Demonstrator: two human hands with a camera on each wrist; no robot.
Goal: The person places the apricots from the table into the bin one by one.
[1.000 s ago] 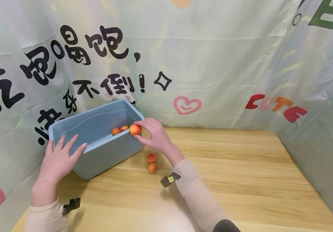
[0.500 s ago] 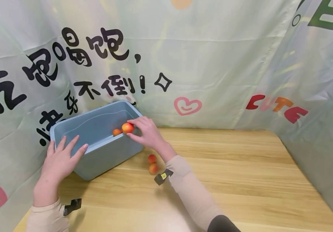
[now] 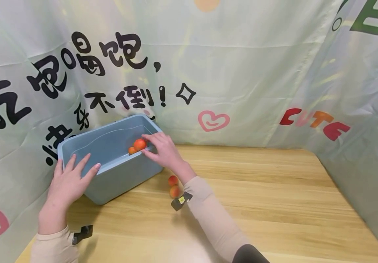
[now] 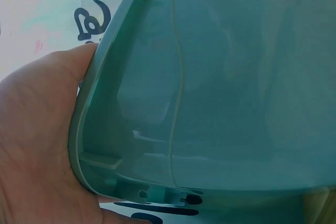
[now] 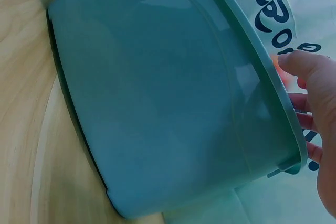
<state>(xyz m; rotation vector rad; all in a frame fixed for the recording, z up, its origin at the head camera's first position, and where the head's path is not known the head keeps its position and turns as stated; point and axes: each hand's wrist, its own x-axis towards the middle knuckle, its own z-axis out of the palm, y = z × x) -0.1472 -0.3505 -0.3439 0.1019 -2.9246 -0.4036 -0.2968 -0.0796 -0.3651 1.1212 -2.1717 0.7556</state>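
Observation:
A blue plastic bin (image 3: 120, 182) stands on the table against the cloth. My left hand (image 3: 68, 182) rests on its left end, fingers spread and fairly straight over the rim; the left wrist view has that hand (image 4: 42, 135) against the bin's edge (image 4: 89, 82). Over the near rim at the right end, my right hand (image 3: 164, 149) pinches an orange-red apricot (image 3: 139, 144) between thumb and fingertips. Another apricot (image 3: 132, 150) shows inside, just below it. From the right wrist, the bin's outer wall (image 5: 157, 93) hides most of the held apricot (image 5: 279, 67) beside my thumb.
Two more apricots, a redder one (image 3: 173, 180) and an oranger one (image 3: 174, 191), lie on the wooden table (image 3: 258, 190) beside the bin, close to my right wrist. A printed cloth (image 3: 241, 73) hangs behind and around the table.
My right hand has moved left and slightly inward over the bin's rim with the apricot, which now covers one of the apricots seen inside earlier. The left hand stays on the bin.

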